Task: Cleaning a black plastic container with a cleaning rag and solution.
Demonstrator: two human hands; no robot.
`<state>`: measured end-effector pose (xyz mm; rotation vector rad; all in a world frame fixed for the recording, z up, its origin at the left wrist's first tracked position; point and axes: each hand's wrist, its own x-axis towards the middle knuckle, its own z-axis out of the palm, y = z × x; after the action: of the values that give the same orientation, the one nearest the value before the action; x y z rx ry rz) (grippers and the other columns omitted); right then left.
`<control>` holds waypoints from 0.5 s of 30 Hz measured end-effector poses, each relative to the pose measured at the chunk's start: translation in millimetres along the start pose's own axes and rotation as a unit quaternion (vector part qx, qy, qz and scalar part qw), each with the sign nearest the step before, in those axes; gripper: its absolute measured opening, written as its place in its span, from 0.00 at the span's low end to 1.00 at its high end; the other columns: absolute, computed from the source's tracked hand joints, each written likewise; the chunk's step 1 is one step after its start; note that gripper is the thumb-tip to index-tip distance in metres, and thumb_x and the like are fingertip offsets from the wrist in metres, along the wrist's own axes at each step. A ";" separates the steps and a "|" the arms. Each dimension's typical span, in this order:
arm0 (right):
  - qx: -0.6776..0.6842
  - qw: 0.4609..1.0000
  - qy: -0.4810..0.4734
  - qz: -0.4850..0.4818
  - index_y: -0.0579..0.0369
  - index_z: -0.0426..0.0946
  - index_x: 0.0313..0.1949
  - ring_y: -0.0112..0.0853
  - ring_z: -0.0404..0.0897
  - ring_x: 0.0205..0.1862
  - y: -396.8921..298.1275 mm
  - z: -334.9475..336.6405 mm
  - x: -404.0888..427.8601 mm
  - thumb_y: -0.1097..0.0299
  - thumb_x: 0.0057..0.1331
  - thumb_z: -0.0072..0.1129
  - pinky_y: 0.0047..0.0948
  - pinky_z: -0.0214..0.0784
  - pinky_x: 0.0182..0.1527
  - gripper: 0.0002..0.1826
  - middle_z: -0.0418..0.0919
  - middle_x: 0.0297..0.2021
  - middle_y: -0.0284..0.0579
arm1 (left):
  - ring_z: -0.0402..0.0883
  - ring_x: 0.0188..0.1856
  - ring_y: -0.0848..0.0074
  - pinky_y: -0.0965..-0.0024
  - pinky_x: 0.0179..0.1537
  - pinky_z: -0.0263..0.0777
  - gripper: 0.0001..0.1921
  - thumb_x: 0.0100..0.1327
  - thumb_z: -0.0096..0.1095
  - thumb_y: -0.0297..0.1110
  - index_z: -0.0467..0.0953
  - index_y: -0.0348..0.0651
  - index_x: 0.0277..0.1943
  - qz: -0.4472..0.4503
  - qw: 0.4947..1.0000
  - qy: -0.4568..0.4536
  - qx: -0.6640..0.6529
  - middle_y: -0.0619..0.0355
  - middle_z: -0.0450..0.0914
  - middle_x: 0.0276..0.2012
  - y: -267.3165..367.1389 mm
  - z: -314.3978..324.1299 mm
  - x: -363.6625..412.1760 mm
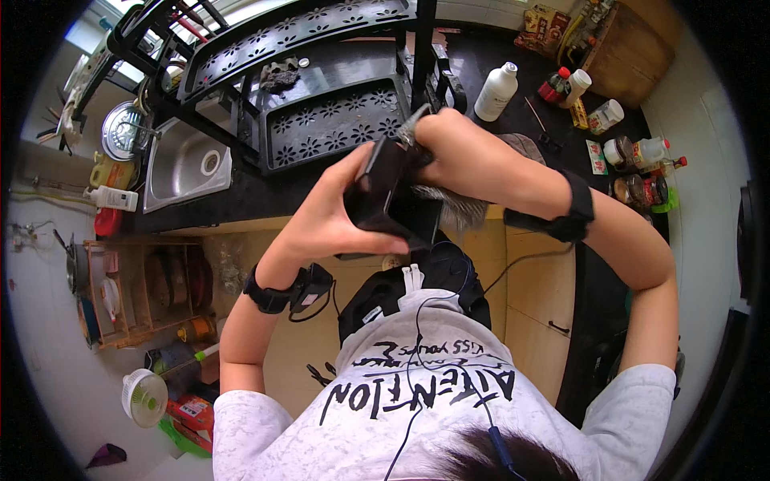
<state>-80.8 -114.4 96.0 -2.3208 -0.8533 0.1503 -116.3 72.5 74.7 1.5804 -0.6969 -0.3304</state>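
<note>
My left hand (331,216) grips a black angular plastic piece (376,201) from its left side, with the thumb along the lower edge. At the far side of that piece, my right hand (460,144) holds a grey cloth (463,209) against it. Part of the cloth hangs below the right hand, and its fingers are largely hidden. Just beyond both hands stands a black shelf rack with flower-shaped cutouts, its lower shelf (337,123) on the dark countertop and its upper shelf (286,39) above.
A steel sink (191,159) is set in the counter at left. A white bottle (497,92) stands right of the rack. Farther right are several seasoning bottles and jars (637,189). A dark fuzzy clump (280,77) lies behind the lower shelf. Cables run from my wrists.
</note>
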 end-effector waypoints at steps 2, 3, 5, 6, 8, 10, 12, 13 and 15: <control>-0.120 0.992 0.015 -0.032 0.64 0.75 0.25 0.46 0.77 0.29 -3.7 -3.7 3.0 0.70 0.44 0.61 0.33 0.70 0.30 0.10 0.75 0.23 0.55 | 0.64 0.39 0.83 0.81 0.44 0.58 0.37 0.33 0.76 0.36 0.65 0.36 0.50 -0.012 1.000 0.024 -0.002 0.63 0.69 0.38 -1.1 2.5 0.3; -0.236 0.969 0.027 -0.067 0.62 0.76 0.25 0.45 0.77 0.29 -8.2 -7.2 5.2 0.69 0.43 0.62 0.33 0.70 0.30 0.10 0.75 0.23 0.54 | 0.64 0.39 0.83 0.81 0.44 0.58 0.37 0.33 0.76 0.36 0.65 0.36 0.50 -0.013 1.000 0.024 -0.001 0.63 0.69 0.38 -1.6 1.2 -1.1; -0.257 0.964 0.007 -0.071 0.58 0.76 0.24 0.41 0.78 0.28 -12.7 -9.5 4.5 0.67 0.44 0.62 0.33 0.70 0.30 0.09 0.76 0.22 0.51 | 0.64 0.39 0.84 0.81 0.44 0.58 0.39 0.33 0.76 0.37 0.64 0.35 0.51 -0.061 0.998 0.003 0.012 0.64 0.69 0.37 -2.9 -3.5 -4.8; -0.269 0.958 -0.035 -0.090 0.59 0.76 0.25 0.42 0.78 0.28 -12.9 -10.5 3.9 0.67 0.46 0.60 0.34 0.70 0.30 0.09 0.76 0.22 0.52 | 0.64 0.39 0.84 0.81 0.44 0.58 0.39 0.33 0.76 0.37 0.64 0.35 0.51 -0.063 0.998 0.006 0.013 0.64 0.69 0.37 -3.5 -6.3 -8.7; -0.280 0.951 -0.076 -0.111 0.59 0.76 0.25 0.43 0.77 0.27 -13.1 -15.3 3.0 0.67 0.47 0.59 0.35 0.70 0.30 0.09 0.75 0.22 0.52 | 0.65 0.39 0.85 0.81 0.44 0.58 0.39 0.34 0.76 0.40 0.65 0.34 0.51 -0.125 0.989 -0.020 -0.071 0.65 0.70 0.37 -6.0 -12.5 -17.7; -0.155 0.955 -0.197 -0.159 0.65 0.72 0.22 0.47 0.74 0.24 -14.9 -19.8 2.6 0.65 0.52 0.56 0.37 0.67 0.29 0.13 0.72 0.18 0.54 | 0.65 0.40 0.85 0.80 0.45 0.59 0.40 0.33 0.76 0.43 0.66 0.34 0.51 -0.150 0.975 -0.055 -0.153 0.64 0.71 0.39 -15.9 -21.9 -19.8; -0.151 0.957 -0.222 -0.108 0.65 0.72 0.22 0.48 0.74 0.25 -15.4 -20.1 3.2 0.65 0.54 0.54 0.38 0.67 0.30 0.13 0.72 0.18 0.56 | 0.68 0.44 0.83 0.78 0.48 0.61 0.39 0.39 0.71 0.52 0.68 0.33 0.51 -0.160 0.960 -0.139 -0.181 0.60 0.73 0.42 -27.2 -36.7 -17.3; -0.147 0.957 -0.246 -0.054 0.66 0.72 0.23 0.48 0.74 0.26 -14.5 -21.1 4.0 0.64 0.55 0.53 0.38 0.67 0.30 0.14 0.71 0.18 0.57 | 0.68 0.44 0.83 0.78 0.48 0.61 0.39 0.39 0.71 0.52 0.68 0.33 0.51 -0.159 0.961 -0.139 -0.181 0.60 0.73 0.42 -27.1 -37.7 -18.3; -0.134 0.962 -0.237 -0.026 0.68 0.71 0.24 0.48 0.73 0.25 -5.0 -26.9 2.2 0.63 0.57 0.50 0.37 0.66 0.29 0.16 0.71 0.18 0.58 | 0.70 0.44 0.80 0.77 0.48 0.62 0.37 0.45 0.66 0.53 0.67 0.31 0.51 -0.161 0.983 0.067 -0.059 0.58 0.73 0.42 -17.7 -36.2 -18.8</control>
<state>-73.3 -124.8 120.3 -2.5533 -1.2320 0.6229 -105.2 112.7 59.2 1.5849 -0.3106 -0.4898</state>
